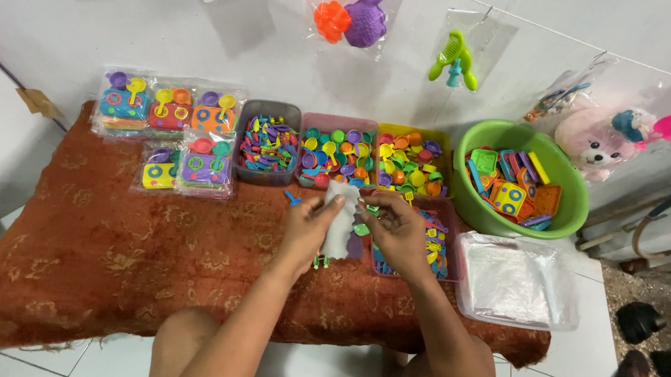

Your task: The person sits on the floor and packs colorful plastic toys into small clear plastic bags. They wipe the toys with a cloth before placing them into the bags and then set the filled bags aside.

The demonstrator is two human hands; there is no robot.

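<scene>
Clear plastic bag [340, 218] is held upright by the left hand [309, 228], whose fingers close around its side, above the brown patterned cloth [99, 256]. Right hand [398, 231] pinches a small green toy piece [372, 210] just beside the bag's mouth. Behind the hands stand three boxes of colourful toy parts [337, 152], and a green basin [520, 141] with toy stoves is to the right. Finished packets [165, 127] lie at the back left
</scene>
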